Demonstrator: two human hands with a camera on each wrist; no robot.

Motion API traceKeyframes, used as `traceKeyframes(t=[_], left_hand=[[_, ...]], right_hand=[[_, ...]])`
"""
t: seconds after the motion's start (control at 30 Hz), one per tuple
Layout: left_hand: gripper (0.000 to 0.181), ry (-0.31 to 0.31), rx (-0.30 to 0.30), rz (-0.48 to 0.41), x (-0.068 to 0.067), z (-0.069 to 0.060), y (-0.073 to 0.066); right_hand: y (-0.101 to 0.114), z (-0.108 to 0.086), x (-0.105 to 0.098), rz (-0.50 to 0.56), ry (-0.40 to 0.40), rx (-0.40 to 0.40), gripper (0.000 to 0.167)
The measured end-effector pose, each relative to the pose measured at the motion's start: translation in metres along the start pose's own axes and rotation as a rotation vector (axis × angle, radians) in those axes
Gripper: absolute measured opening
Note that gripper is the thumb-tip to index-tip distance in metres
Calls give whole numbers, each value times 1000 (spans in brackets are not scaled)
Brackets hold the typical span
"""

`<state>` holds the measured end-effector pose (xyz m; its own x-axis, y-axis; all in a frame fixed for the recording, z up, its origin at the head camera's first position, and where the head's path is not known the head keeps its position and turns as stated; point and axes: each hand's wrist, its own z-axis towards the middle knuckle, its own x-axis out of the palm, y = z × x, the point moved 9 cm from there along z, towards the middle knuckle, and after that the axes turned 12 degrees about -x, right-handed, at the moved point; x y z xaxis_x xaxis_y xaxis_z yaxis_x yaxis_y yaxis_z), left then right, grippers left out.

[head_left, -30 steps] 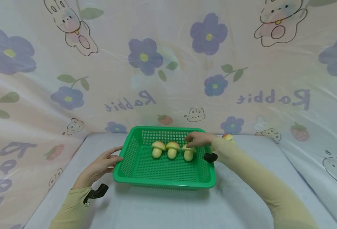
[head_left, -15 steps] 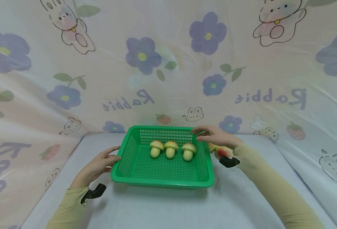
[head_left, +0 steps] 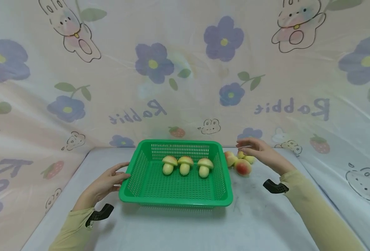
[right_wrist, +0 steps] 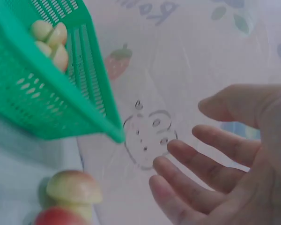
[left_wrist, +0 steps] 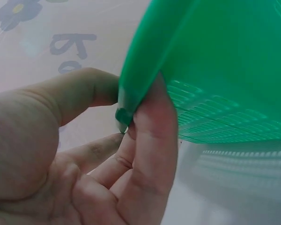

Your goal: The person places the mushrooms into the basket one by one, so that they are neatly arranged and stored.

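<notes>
Though smooth-rimmed, slotted plastic basket (head_left: 176,202)

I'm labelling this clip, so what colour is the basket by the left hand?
The basket is green, rim and mesh alike; the head view shows it best.

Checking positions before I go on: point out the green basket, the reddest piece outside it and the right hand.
Green basket (head_left: 176,201), head view: near rim.
Reddest piece (head_left: 243,167), head view: its red surface.
Right hand (head_left: 262,153), head view: back of hand.

Wears lt ylw-grn sleeves (head_left: 319,209) & blk curved wrist cams (head_left: 276,187).
</notes>
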<state>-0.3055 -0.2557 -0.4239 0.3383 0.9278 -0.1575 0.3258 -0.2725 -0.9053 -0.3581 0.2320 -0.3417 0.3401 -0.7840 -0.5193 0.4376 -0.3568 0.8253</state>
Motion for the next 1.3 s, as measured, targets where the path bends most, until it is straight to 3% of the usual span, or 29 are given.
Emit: traceKeyframes(t=[0.23,0.4,0.6,0.83,1.3], left_hand=[[70,25,4,-23,-1,1,2],[70,7,-15,-31,-7,3,7],[72,-3,38,18,-10,6,4],[72,-18,45,35,-14,12,-1],[71,18,48,-10,-14,27,-6]], right_hand=[[-19,-17,-8,-30,-37,2,45],[-38,-24,-8,-12,-58,24,49],[-60,-30,-6,5,-80,46,52],[-84,-35,-5,5,-91,59,54],[-98,-34,1,-7,-86,33,52]])
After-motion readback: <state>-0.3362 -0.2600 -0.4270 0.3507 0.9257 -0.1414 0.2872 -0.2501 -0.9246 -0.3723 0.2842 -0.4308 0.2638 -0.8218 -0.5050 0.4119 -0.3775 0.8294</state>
